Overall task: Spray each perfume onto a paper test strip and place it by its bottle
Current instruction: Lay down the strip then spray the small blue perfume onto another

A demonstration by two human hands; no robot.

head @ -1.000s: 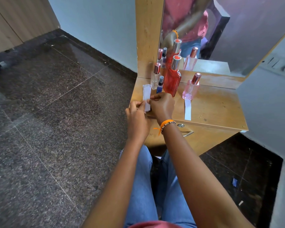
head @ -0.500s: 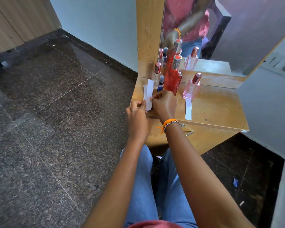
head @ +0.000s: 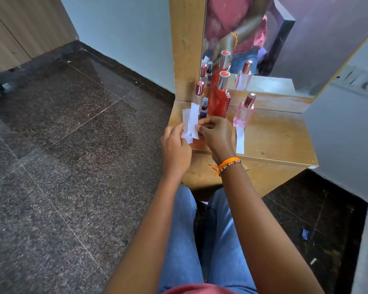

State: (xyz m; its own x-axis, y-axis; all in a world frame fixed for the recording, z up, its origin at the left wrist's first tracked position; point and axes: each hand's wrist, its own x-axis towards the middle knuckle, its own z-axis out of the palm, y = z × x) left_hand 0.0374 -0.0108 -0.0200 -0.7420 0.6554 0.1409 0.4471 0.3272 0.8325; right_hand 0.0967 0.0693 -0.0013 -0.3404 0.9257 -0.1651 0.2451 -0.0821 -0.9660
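On the wooden dresser shelf (head: 274, 136) stand a tall red perfume bottle (head: 219, 100), a small blue bottle (head: 204, 109), a clear bottle with a rose cap (head: 199, 90) and a pink bottle (head: 243, 112). One white paper strip (head: 240, 141) lies flat in front of the pink bottle. Over the shelf's left front corner my left hand (head: 175, 149) and my right hand (head: 216, 134) pinch a small bunch of white paper strips (head: 190, 124). One strip in the bunch stands higher than the rest, under my right fingers.
A mirror (head: 263, 39) rises behind the bottles and reflects them and my arm. A grey wall with a switch plate (head: 357, 81) closes the right side. Dark granite floor (head: 62, 145) spreads to the left. My knees in blue jeans sit under the shelf.
The strips have lifted a little off the shelf corner. One strip has slid up and apart from the bunch between my fingers. Both hands stay in nearly the same place.
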